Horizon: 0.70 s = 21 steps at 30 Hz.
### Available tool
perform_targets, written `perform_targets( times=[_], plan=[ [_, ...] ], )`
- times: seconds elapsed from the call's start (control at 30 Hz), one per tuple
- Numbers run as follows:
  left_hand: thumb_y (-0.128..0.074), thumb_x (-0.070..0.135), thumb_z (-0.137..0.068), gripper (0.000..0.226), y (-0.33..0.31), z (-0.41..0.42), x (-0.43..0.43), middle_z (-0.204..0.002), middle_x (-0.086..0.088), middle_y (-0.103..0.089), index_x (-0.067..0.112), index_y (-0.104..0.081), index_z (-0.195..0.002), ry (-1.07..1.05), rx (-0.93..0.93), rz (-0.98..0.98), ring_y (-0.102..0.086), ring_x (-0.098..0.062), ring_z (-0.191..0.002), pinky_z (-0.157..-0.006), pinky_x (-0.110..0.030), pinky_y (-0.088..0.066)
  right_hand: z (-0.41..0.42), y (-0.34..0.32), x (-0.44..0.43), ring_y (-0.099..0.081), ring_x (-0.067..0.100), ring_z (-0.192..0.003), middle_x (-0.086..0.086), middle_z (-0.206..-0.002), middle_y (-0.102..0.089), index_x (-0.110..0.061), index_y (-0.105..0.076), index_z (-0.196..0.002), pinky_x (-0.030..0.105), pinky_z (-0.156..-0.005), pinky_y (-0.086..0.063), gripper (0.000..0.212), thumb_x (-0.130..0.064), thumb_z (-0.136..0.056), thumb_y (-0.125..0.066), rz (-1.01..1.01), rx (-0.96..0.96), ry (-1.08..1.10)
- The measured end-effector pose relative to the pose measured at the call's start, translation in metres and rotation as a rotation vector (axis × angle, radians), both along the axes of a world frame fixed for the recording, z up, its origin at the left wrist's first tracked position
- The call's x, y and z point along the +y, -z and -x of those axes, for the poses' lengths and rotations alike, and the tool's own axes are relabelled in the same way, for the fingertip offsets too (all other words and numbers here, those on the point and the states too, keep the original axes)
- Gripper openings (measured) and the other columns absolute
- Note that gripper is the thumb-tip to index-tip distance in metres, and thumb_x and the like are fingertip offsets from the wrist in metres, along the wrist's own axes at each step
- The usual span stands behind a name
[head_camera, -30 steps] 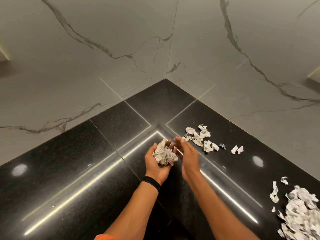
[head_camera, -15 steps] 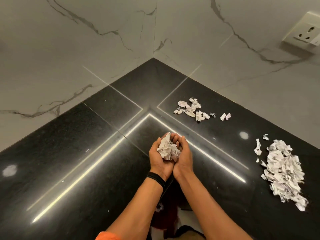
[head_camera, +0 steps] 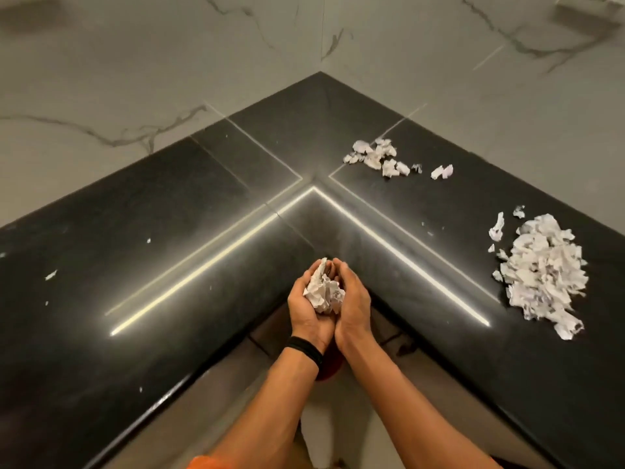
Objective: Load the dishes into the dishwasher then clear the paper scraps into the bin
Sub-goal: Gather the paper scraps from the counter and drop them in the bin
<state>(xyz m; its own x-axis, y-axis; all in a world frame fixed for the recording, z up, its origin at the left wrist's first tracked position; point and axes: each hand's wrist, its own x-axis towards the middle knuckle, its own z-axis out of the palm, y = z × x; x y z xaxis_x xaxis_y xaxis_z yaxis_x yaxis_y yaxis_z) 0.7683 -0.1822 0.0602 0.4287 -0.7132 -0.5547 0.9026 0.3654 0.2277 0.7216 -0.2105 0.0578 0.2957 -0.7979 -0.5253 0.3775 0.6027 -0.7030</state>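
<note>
A bunch of crumpled white paper scraps [head_camera: 323,292] lies cupped between both my hands, over the inner corner edge of the black counter [head_camera: 176,231]. My left hand [head_camera: 309,309] holds it from the left and below, my right hand [head_camera: 353,301] curls against it from the right. A small cluster of scraps [head_camera: 378,157] lies near the back corner, with two more pieces [head_camera: 442,171] beside it. A large heap of scraps [head_camera: 541,269] lies on the counter at the right. No bin or dishwasher is recognisable.
Marble walls [head_camera: 135,79] meet at the corner behind the L-shaped counter. Tiny paper bits [head_camera: 50,275] dot the counter's left wing. A wall socket [head_camera: 588,5] is at the top right. Something red [head_camera: 329,365] shows below my wrists, mostly hidden.
My right hand closed against the left around the paper bunch. Both hands drew back from the counter's middle to its inner edge, and the view pulled back.
</note>
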Motion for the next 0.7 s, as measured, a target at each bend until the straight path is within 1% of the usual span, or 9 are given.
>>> perform_targets(
  times=[0.1, 0.23, 0.37, 0.43, 0.5, 0.53, 0.57, 0.63, 0.7],
  plan=[
    [-0.048, 0.021, -0.098, 0.031, 0.02, 0.036, 0.032, -0.104, -0.014, -0.073, 0.005, -0.067, -0.116, -0.037, 0.034, -0.062, -0.072, -0.027, -0.093, -0.089, -0.037, -0.057, 0.033, 0.018, 0.03, -0.069, 0.029, -0.114, 0.013, -0.118, -0.074, -0.007, -0.072, -0.12, 0.05, -0.108, -0.049, 0.026, -0.019, -0.099, -0.063, -0.021, 0.046, -0.022],
    [-0.048, 0.023, -0.098, 0.032, 0.054, 0.07, 0.07, -0.107, -0.015, -0.072, 0.005, -0.065, -0.119, -0.046, 0.075, -0.208, -0.072, -0.028, -0.094, -0.084, -0.037, -0.061, 0.069, 0.052, 0.067, -0.07, 0.028, -0.114, 0.012, -0.118, -0.074, -0.01, -0.074, -0.119, 0.052, -0.108, -0.049, 0.025, -0.021, -0.098, -0.065, -0.129, 0.113, -0.055],
    [-0.049, 0.021, -0.098, 0.03, 0.109, 0.076, 0.08, -0.105, -0.015, -0.073, 0.007, -0.065, -0.118, -0.041, 0.126, -0.335, -0.072, -0.027, -0.093, -0.092, -0.038, -0.056, 0.074, 0.11, 0.076, -0.071, 0.025, -0.111, 0.01, -0.114, -0.076, -0.01, -0.074, -0.117, 0.047, -0.106, -0.051, 0.023, -0.017, -0.099, -0.062, -0.198, 0.191, -0.059],
    [-0.047, 0.025, -0.1, 0.034, 0.158, 0.074, 0.077, -0.107, -0.015, -0.073, 0.006, -0.066, -0.12, -0.016, 0.124, -0.402, -0.072, -0.028, -0.095, -0.09, -0.039, -0.056, 0.069, 0.16, 0.075, -0.071, 0.028, -0.11, 0.013, -0.113, -0.076, -0.007, -0.074, -0.117, 0.049, -0.104, -0.052, 0.024, -0.017, -0.099, -0.063, -0.24, 0.233, -0.044],
    [-0.044, 0.029, -0.101, 0.038, 0.217, 0.069, 0.073, -0.109, -0.015, -0.074, 0.005, -0.07, -0.116, -0.013, 0.151, -0.459, -0.072, -0.029, -0.097, -0.087, -0.039, -0.055, 0.061, 0.223, 0.074, -0.072, 0.03, -0.106, 0.015, -0.112, -0.075, -0.006, -0.073, -0.116, 0.051, -0.102, -0.054, 0.025, -0.02, -0.099, -0.062, -0.294, 0.276, -0.008],
    [-0.042, 0.03, -0.101, 0.04, 0.247, 0.064, 0.069, -0.111, -0.015, -0.075, 0.007, -0.073, -0.112, -0.008, 0.161, -0.486, -0.072, -0.029, -0.098, -0.089, -0.04, -0.055, 0.055, 0.25, 0.07, -0.072, 0.03, -0.106, 0.015, -0.114, -0.075, -0.006, -0.072, -0.118, 0.051, -0.101, -0.054, 0.026, -0.02, -0.099, -0.062, -0.321, 0.29, 0.014],
    [-0.041, 0.031, -0.102, 0.041, 0.282, 0.061, 0.068, -0.115, -0.016, -0.074, 0.008, -0.074, -0.113, 0.007, 0.157, -0.489, -0.07, -0.031, -0.104, -0.094, -0.041, -0.054, 0.05, 0.283, 0.071, -0.07, 0.031, -0.11, 0.016, -0.118, -0.073, -0.007, -0.071, -0.121, 0.052, -0.103, -0.053, 0.028, -0.021, -0.098, -0.062, -0.345, 0.295, 0.038],
    [-0.044, 0.035, -0.103, 0.044, 0.345, 0.053, 0.068, -0.132, -0.016, -0.066, 0.01, -0.067, -0.13, 0.061, 0.141, -0.496, -0.061, -0.034, -0.125, -0.11, -0.045, -0.045, 0.042, 0.348, 0.068, -0.066, 0.032, -0.118, 0.014, -0.126, -0.07, -0.007, -0.068, -0.128, 0.053, -0.106, -0.05, 0.034, -0.022, -0.098, -0.063, -0.363, 0.282, 0.05],
    [-0.046, 0.036, -0.103, 0.049, 0.399, 0.047, 0.068, -0.144, -0.015, -0.058, 0.01, -0.056, -0.143, 0.106, 0.102, -0.401, -0.052, -0.036, -0.135, -0.115, -0.045, -0.041, 0.039, 0.391, 0.062, -0.067, 0.033, -0.117, 0.014, -0.124, -0.071, -0.006, -0.068, -0.129, 0.053, -0.105, -0.051, 0.035, -0.022, -0.098, -0.064, -0.372, 0.284, 0.05]
  ],
)
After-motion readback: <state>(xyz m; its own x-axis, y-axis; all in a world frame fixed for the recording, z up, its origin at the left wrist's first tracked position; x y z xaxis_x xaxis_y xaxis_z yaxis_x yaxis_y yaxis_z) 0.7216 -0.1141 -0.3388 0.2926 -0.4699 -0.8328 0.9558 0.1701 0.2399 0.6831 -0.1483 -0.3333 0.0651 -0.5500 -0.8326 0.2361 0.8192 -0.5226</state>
